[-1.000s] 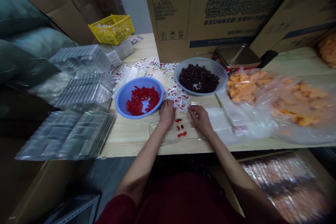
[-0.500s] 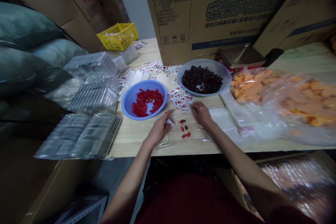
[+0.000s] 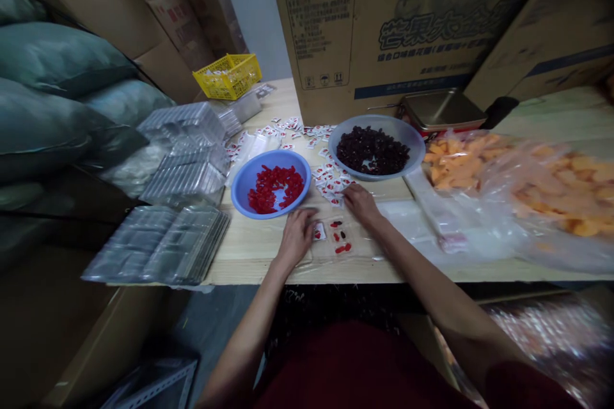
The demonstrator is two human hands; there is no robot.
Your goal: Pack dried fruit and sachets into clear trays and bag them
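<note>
1. Head view: nearest, below the tabletop on the right, a box holds shiny packs, blurred.
2. By the tabletop's near edge lies a clear tray; red and dark pieces sit in its middle section.
3. The left hand is over the tray's left side, fingers part-curled. A white sachet lies in the tray just beside its fingertips; I cannot tell whether its grip has hold of it.
4. The right hand reaches past the tray to the edge of the sachet pile, fingers bunched; whether its grip is closed on one, I cannot tell.
5. Left stand stacked clear trays; right, bagged orange pieces.
6. Beyond the hands, a blue bowl holds red pieces, a paler bowl dark ones.
7. Farther back are a scale, a yellow basket and a large carton.
</note>
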